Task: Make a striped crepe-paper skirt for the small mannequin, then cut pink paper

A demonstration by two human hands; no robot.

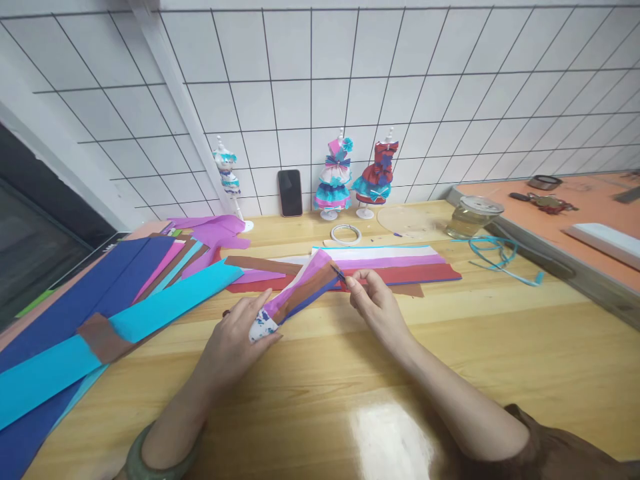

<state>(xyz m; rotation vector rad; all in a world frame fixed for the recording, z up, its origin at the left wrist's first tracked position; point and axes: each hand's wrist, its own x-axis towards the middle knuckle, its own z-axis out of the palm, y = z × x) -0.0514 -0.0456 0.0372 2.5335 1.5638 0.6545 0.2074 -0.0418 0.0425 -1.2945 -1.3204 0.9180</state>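
My left hand (235,337) is wrapped round the lower end of a bundle of layered paper strips (303,287) in purple, brown and blue. A white piece with blue blotches (262,326) shows between its fingers and thumb. The bundle slants up to the right. My right hand (373,300) pinches a small dark tool (341,273) at the bundle's upper end; what kind of tool it is cannot be made out. Behind the hands lies a flat stack of strips (400,262) in white, purple and red.
Long blue (125,267) and turquoise strips (175,300) spread at the left. Three small dressed stands (334,180), a phone (291,193) and a tape ring (345,234) are at the back. A jar (473,217) and turquoise cord (500,257) are at the right.
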